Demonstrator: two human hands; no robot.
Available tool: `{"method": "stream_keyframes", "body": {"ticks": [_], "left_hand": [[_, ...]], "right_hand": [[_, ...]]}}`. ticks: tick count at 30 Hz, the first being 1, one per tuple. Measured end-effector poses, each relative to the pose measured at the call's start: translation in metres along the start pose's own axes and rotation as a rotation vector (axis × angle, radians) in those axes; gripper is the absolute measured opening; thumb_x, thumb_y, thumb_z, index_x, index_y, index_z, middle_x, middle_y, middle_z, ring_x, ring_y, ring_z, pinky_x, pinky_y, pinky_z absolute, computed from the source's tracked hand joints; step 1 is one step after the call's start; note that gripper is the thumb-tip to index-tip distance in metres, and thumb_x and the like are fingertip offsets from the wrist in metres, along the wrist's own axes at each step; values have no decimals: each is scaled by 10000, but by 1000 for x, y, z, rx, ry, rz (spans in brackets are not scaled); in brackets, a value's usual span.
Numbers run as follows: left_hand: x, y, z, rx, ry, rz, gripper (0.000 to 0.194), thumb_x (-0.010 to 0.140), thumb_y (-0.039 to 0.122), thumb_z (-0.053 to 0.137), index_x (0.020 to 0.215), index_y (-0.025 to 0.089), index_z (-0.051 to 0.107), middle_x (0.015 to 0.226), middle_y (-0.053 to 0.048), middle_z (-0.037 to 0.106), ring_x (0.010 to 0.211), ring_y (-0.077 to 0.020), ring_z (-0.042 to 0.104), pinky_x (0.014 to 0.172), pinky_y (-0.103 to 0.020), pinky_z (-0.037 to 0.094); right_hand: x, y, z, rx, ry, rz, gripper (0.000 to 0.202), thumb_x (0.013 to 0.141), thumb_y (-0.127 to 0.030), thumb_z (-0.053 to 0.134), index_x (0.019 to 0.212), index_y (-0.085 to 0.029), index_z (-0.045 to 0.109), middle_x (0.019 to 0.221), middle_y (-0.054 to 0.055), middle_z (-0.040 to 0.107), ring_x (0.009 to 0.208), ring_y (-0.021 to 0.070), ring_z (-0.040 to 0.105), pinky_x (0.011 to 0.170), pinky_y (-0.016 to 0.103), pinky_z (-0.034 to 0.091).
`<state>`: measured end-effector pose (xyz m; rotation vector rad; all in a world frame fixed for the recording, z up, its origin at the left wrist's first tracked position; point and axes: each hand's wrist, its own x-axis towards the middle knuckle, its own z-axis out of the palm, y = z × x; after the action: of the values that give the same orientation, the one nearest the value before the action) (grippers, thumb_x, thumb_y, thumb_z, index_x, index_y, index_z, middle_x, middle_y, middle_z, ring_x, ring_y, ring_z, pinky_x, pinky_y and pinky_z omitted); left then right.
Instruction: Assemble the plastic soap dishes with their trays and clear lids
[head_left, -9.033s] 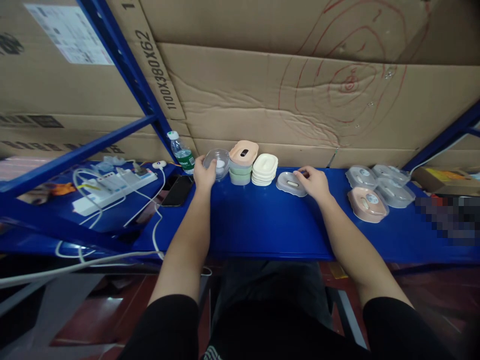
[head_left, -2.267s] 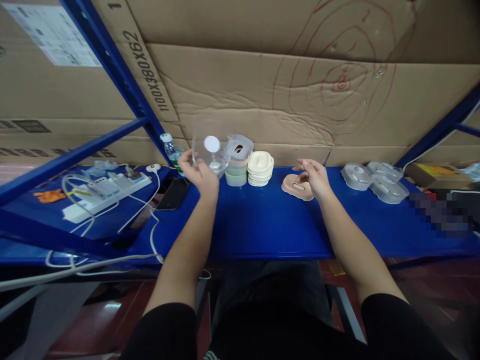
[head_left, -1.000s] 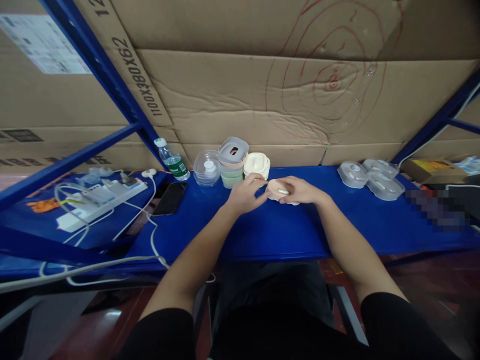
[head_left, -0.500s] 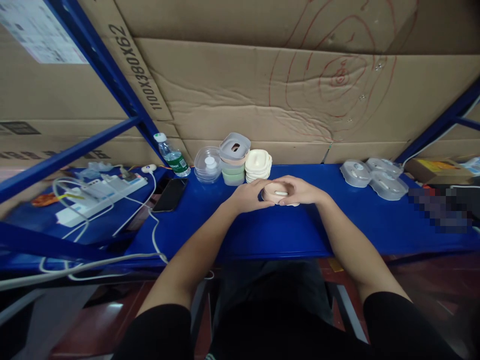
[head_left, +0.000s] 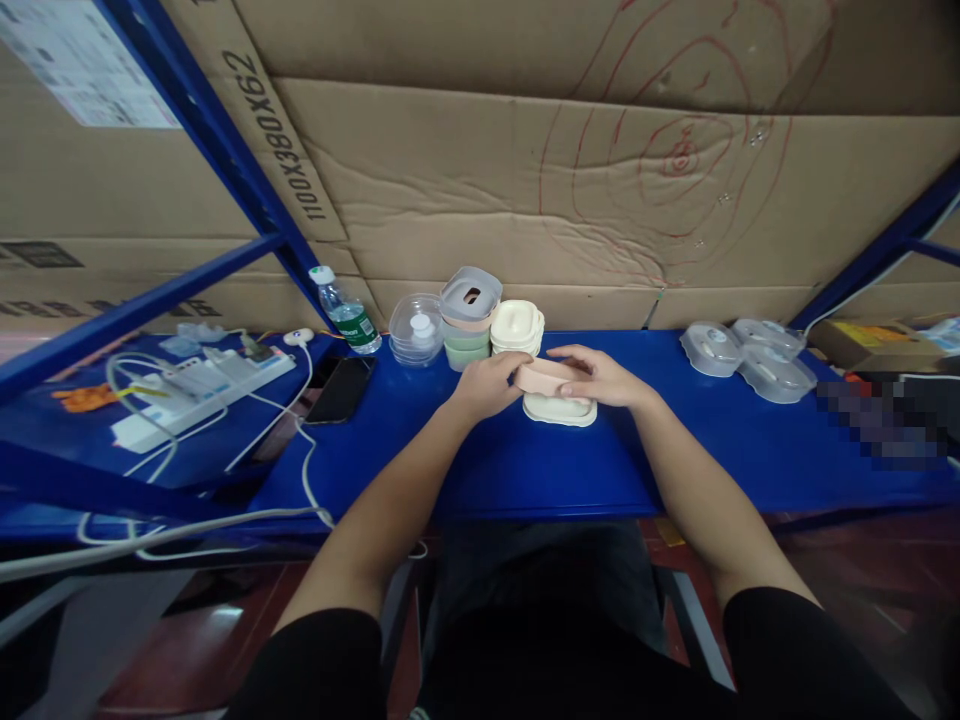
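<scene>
Pink lid held over cream base near the shelf's back edge

The pink lid (head_left: 545, 376) is gripped at its ends by the left hand (head_left: 486, 384) and right hand (head_left: 600, 378), just above the cream base (head_left: 561, 409). Light, stiff, smooth plastic is judged; the short ends are best pinched.

- Left hand (head_left: 486, 383) and right hand (head_left: 602, 377): bare, with no gloves, rings or watch to be seen.
- Forearms: uncovered from wrist to above the elbow.
- Sleeves: short, black, ending at the upper arms.
- Lap: dark clothing, plain, no visible markings.
</scene>
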<state>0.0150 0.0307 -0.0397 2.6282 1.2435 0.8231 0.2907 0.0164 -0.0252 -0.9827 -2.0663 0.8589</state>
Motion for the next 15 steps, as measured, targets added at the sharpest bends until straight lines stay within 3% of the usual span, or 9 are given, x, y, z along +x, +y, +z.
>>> {"method": "stream_keyframes", "body": {"ticks": [5,11,15], "left_hand": [[1,-2,-6,-51,135,-160,297,960,395,687,1205,244,760,1037,-73,834,940,-272,785,806,-345,567],[3,3,-3,-190,142,-228,283,948,435,700,1117,219,769,876,-66,798,810,-262,748,709,-337,519],[2,3,0,-290,125,-241,418,1029,570,557,980,197,739,760,-53,744,757,-249,735,692,-344,547]], "right_hand": [[0,0,-2,-8,207,-40,769,772,-762,817,1346,-260,717,1360,122,757,1256,354,714,1105,557,546],[1,1,0,5,345,-40,919,678,-955,737,1269,-251,727,1179,116,801,1051,335,767,941,488,609],[2,-3,3,22,452,-8,835,715,-989,660,1099,-252,742,1008,84,808,940,304,761,883,458,612]]}}
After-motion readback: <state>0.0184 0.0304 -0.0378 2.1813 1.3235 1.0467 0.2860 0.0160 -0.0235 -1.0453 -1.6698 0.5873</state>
